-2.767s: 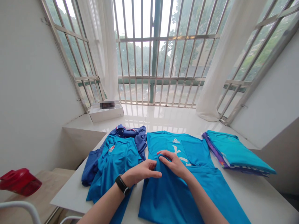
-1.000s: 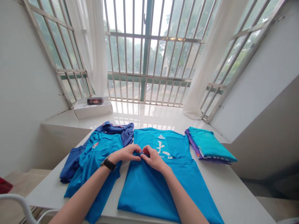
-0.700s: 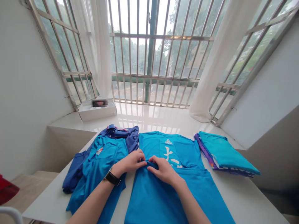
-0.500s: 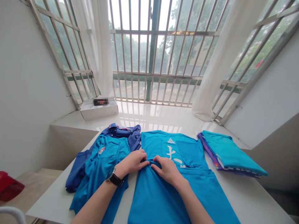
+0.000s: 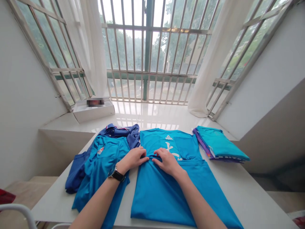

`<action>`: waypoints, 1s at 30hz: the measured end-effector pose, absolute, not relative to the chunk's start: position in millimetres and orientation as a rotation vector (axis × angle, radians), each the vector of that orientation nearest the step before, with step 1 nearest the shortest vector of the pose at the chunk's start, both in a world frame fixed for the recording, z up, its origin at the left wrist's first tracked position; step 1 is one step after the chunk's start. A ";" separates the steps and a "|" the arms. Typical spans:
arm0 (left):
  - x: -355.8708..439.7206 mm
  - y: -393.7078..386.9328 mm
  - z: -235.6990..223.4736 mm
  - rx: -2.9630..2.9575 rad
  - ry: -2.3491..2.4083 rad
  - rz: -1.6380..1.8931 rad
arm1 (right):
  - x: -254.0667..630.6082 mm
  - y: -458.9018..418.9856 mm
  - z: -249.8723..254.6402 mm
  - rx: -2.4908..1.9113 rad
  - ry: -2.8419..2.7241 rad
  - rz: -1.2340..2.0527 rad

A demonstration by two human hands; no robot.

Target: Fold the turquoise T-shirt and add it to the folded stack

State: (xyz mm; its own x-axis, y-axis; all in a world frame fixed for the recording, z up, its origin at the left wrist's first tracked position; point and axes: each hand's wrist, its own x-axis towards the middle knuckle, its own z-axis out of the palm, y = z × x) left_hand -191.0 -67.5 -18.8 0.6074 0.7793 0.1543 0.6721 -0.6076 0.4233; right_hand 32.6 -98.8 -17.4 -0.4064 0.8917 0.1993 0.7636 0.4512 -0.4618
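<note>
A bright blue T-shirt (image 5: 164, 194) with white lettering and a small white logo lies on the white table, its sides folded inward. Across its middle, my left hand (image 5: 136, 158) pinches the cloth at the left edge of a fold. My right hand (image 5: 167, 163) is close beside it, thumb and fingers curled on the same fold. A dark watch is on my left wrist. Left of the hands, a second blue shirt (image 5: 95, 171) is spread loosely over a navy polo shirt (image 5: 75, 175). At the right is a stack of folded shirts (image 5: 221, 143), teal on top.
The white table (image 5: 243, 194) meets a glossy windowsill (image 5: 152, 114). A white box (image 5: 95, 113) stands on the sill at the left. White curtains (image 5: 207, 57) hang before a barred window. At the lower left are a white curved rail (image 5: 21, 208) and something red (image 5: 6, 196).
The view has turned slightly right, so the room sits further left. Both hands stay at the fold of the T-shirt, with little finger movement. More of the shirt's lower edge shows.
</note>
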 end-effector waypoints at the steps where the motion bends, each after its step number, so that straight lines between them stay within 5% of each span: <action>1: -191.3 -67.5 -18.4 2.503 1.170 0.472 | 34.6 -100.0 -14.8 -1.367 -2.275 0.394; 15: -195.5 -60.8 -17.8 2.377 1.045 0.529 | 252.2 -128.8 -20.7 -1.854 -2.073 0.387; 30: -201.4 -66.0 -7.9 2.346 1.118 0.496 | 253.4 -119.9 -19.9 -1.911 -2.067 0.386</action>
